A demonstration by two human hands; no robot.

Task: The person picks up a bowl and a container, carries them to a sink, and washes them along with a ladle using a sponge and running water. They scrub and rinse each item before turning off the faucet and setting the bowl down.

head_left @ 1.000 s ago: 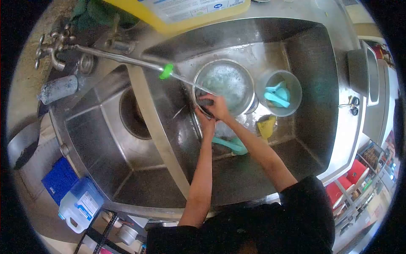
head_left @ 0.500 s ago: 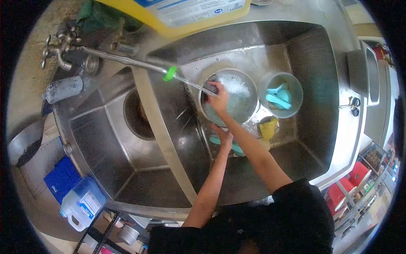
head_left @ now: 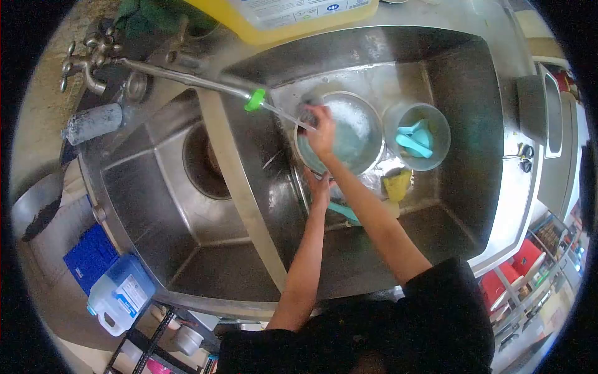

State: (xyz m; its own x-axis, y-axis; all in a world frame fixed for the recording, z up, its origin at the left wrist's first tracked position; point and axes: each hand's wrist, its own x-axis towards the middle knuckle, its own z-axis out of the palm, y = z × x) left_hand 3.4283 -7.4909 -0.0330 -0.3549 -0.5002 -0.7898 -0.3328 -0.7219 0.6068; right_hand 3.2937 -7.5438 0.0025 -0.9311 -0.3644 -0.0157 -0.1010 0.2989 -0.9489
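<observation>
A round metal pot (head_left: 380, 149) stands in the right sink basin with cloudy, foamy water inside. My right hand (head_left: 321, 132) is at the pot's left rim, fingers curled round a dark scouring pad (head_left: 309, 112), which is blurred. Low on the pot's near side, my left hand (head_left: 318, 186) grips the edge. From the tap's spout (head_left: 187, 79), with its green ring (head_left: 255, 100), a thin clear stream runs toward my right hand. Under my forearms lies a turquoise utensil (head_left: 344, 212), partly covered.
Right of the pot is a translucent tub (head_left: 441, 153) holding turquoise spoons (head_left: 416, 138). A yellow sponge (head_left: 397, 186) lies below it. The basin divider (head_left: 233, 177) runs left of the pot. A large yellow jug (head_left: 280, 28) stands behind the sink; a blue jug (head_left: 124, 293) is at lower left.
My right hand and the scouring pad have shifted slightly up along the pot's left rim. My left hand has moved a little left and up along the near side.
</observation>
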